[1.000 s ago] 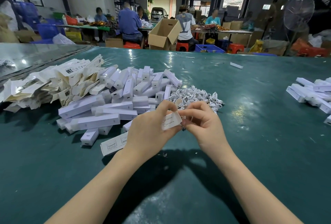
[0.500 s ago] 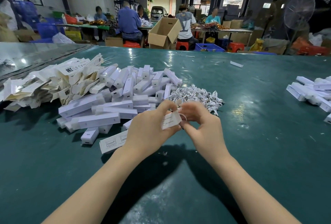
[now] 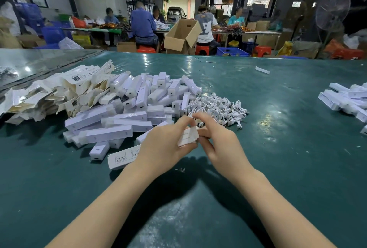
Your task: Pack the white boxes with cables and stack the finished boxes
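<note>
The white box (image 3: 187,136) is held above the near middle of the green table (image 3: 288,158), clear of the surface. The left hand (image 3: 164,148) grips it, fingers and thumb curled round its body, so that only the printed end section shows. Its long axis appears to run from the left palm up and to the right, so the exposed end faces the right hand (image 3: 222,148). That hand is touching this end, its fingers curled and pinching there. Whether a flap or a cable lies under the fingertips cannot be told, nor whether the box is filled.

Judgement: closing or loading falls to the right hand, the one at the open end; the left serves only as a clamp.

Just beyond the hands lies the cable heap (image 3: 220,106), nearer the right hand. To its left sits the heap of loose boxes (image 3: 127,112). Further left, toward the left edge, lie the flattened cartons (image 3: 59,91). The finished boxes (image 3: 345,100) lie at the right edge, well apart from the hands and on the right hand's side.
</note>
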Available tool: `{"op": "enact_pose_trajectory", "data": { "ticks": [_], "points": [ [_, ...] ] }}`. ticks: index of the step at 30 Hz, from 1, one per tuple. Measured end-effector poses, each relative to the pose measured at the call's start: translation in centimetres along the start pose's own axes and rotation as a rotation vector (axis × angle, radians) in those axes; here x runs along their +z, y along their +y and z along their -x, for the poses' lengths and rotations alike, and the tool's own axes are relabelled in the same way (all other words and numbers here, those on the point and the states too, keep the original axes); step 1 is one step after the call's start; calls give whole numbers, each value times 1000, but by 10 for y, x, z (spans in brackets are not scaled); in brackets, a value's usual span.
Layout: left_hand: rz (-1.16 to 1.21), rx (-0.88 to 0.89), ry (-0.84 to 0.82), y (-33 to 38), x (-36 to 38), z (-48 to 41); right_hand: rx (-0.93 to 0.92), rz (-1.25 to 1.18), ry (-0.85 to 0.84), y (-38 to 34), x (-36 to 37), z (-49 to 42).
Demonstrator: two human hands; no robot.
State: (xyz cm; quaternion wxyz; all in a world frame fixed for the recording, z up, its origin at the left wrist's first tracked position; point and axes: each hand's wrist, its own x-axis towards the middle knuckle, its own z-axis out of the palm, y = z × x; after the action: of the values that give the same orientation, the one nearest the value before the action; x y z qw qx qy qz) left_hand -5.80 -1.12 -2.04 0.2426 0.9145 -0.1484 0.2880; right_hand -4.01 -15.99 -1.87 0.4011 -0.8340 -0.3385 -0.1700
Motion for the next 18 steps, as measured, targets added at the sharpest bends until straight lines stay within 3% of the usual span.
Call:
{"op": "enact_pose_trajectory", "data": {
  "ticks": [7, 15, 18],
  "points": [
    [67, 112, 152, 7, 1, 0, 207, -468, 205, 1, 7, 0],
    [11, 184, 194, 5, 3, 0, 230, -468, 106, 2, 11, 1],
    [38, 178, 204, 3, 0, -1, 303, -673, 171, 4, 11, 0]
  ]
}}
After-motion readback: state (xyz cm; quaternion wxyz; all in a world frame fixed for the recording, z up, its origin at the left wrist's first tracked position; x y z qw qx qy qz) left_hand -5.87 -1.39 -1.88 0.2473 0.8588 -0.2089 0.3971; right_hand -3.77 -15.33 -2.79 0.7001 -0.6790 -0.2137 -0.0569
